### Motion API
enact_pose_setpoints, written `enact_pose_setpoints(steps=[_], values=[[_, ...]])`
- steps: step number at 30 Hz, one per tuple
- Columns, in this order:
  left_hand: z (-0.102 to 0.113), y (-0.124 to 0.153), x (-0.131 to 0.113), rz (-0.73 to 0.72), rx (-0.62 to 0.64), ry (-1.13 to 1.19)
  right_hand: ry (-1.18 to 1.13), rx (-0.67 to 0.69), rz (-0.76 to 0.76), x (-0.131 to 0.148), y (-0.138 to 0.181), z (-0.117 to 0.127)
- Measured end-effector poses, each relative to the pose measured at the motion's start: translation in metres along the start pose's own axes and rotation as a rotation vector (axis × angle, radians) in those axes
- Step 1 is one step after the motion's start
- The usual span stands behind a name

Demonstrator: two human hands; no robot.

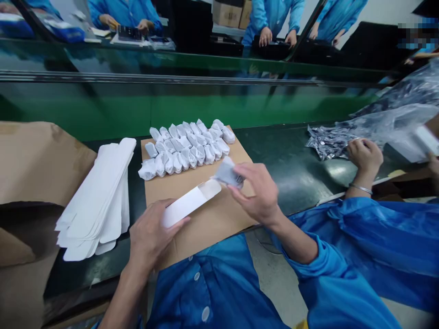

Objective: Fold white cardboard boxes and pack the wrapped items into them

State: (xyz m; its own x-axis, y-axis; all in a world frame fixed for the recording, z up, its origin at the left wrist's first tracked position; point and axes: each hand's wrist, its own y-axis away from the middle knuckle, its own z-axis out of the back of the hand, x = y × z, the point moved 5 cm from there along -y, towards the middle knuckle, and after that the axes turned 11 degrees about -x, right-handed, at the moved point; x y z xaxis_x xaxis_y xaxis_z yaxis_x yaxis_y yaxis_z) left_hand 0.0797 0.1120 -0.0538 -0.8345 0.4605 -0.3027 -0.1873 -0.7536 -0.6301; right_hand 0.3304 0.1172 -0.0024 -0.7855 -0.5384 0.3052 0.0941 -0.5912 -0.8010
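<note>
My left hand point(151, 230) is wrapped round a long white box point(188, 204), its open end tilted up to the right. In my right hand point(259, 192) is a small wrapped packet point(227, 172), pinched between thumb and fingers, right beside the box's open end. What lies inside the thin whitish wrapping cannot be made out. Behind both hands, rows of similar white wrapped packets point(187, 144) lie on a cardboard sheet point(219, 214). A stack of flat white box blanks point(98, 201) is to the left of my left hand.
A large cardboard box point(37, 160) stands at the far left. A green conveyor wall point(206, 103) runs behind the bench point(270, 141). At right, a co-worker's hand point(365, 155) is near silver bags point(329, 141) and clear plastic. Several people in blue work across the line.
</note>
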Motion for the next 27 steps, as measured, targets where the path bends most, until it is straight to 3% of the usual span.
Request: enact_pose_setpoints(steps=[2, 4, 7, 10, 16, 21, 27], values=[[0.002, 0.002, -0.001, 0.010, -0.015, -0.005, -0.005, 0.078, 0.243, 0.028, 0.002, 0.001], [0.003, 0.006, -0.003, -0.001, 0.001, 0.003, -0.018, 0.276, 0.343, 0.037, 0.005, -0.004], [0.006, 0.011, -0.005, -0.037, 0.023, 0.057, -0.136, 0.559, 0.332, 0.034, 0.001, -0.005], [0.011, 0.014, -0.006, -0.059, 0.032, 0.121, -0.304, 0.700, 0.315, 0.033, -0.012, 0.005], [0.015, 0.017, -0.015, -0.002, 0.001, 0.179, -0.349, 0.709, 0.264, 0.035, -0.025, 0.015], [0.026, 0.018, -0.026, -0.143, -0.129, 0.092, -0.445, 0.645, 0.235, 0.033, -0.024, 0.014], [0.029, 0.016, -0.026, -0.164, -0.144, 0.134, -0.350, 0.687, 0.260, 0.038, -0.029, 0.035]])
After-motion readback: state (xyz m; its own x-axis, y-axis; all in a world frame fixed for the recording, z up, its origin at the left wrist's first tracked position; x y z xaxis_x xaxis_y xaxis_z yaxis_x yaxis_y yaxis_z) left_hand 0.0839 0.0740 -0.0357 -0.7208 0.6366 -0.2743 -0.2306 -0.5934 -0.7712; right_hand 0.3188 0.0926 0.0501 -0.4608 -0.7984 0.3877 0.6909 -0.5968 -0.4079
